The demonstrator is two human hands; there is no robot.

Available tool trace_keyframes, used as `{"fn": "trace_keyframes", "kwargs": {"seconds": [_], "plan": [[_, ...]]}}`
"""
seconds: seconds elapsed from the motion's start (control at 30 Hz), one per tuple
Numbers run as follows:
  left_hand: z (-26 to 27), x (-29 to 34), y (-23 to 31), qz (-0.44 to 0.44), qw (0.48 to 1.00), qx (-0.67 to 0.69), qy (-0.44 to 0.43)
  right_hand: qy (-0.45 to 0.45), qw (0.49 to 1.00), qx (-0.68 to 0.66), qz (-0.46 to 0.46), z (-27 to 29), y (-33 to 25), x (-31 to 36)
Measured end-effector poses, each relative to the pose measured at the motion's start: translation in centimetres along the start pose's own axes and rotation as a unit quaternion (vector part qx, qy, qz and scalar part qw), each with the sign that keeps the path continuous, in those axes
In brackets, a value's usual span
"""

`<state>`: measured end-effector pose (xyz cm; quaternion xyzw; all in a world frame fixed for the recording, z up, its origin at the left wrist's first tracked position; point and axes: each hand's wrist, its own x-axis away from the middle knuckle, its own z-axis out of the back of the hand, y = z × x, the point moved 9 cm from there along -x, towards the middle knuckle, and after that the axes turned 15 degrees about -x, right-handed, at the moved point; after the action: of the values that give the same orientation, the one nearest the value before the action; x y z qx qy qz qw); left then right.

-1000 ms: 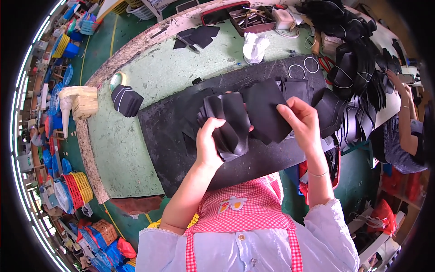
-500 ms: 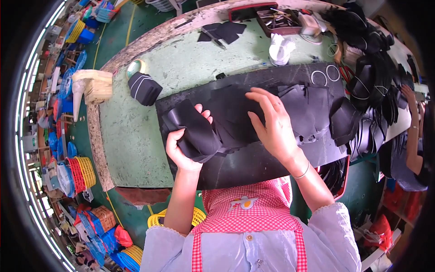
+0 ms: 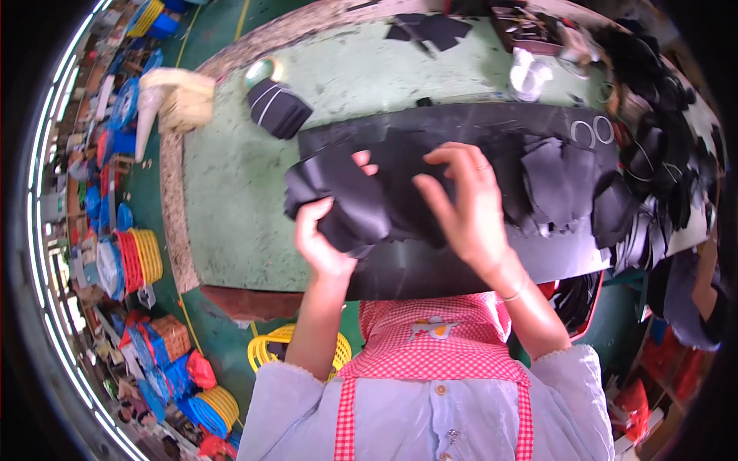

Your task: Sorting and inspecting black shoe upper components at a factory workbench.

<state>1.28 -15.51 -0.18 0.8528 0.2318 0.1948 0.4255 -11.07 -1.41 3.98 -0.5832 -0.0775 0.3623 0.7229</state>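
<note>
A green-topped table spans the frame, a black mat across its centre. Left of centre, a stack of black pieces is gripped between thumb and fingers of the left hand. At centre, the right hand has its thumb spread from curved fingers, contact unclear. Upper left: a banded black bundle, a tape roll

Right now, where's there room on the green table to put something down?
Green tabletop shows bare left of the black mat, below the banded bundle, and between the tape roll and black scraps. Black pieces crowd the mat's middle and table's right end.
</note>
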Motion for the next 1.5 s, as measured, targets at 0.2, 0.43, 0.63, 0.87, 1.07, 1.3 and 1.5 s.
{"fn": "trace_keyframes", "kwargs": {"seconds": [0.2, 0.43, 0.63, 0.87, 1.07, 1.3, 1.5], "plan": [[-1.1, 2.0, -2.9, 0.131, 0.989, 0.049, 0.041, -0.082, 0.962, -0.201, -0.163, -2.5, 1.1, 0.2], [1.3, 1.7, -1.5, 0.143, 0.986, 0.046, 0.066, -0.077, 0.976, -0.021, -0.205, -0.1, 4.1, -0.7], [1.1, 2.0, -2.0, 0.147, 0.98, -0.114, 0.077, -0.069, 0.967, -0.177, -0.17, -2.6, 0.6, -0.8], [0.5, 1.7, -1.7, 0.15, 0.987, -0.026, 0.059, -0.103, 0.917, -0.294, -0.251, -3.5, 3.1, 0.1], [2.9, 1.5, -0.3, 0.095, 0.986, -0.07, 0.116, -0.052, 0.917, -0.319, -0.233, -1.8, 4.6, -0.4], [1.3, 1.4, 0.0, 0.063, 0.981, -0.153, 0.098, -0.074, 0.947, -0.245, -0.192, -3.6, 1.3, -0.3], [1.5, 2.0, -0.4, 0.113, 0.985, -0.101, 0.081, -0.11, 0.925, -0.279, -0.233, -3.2, 3.5, 0.2]]}}
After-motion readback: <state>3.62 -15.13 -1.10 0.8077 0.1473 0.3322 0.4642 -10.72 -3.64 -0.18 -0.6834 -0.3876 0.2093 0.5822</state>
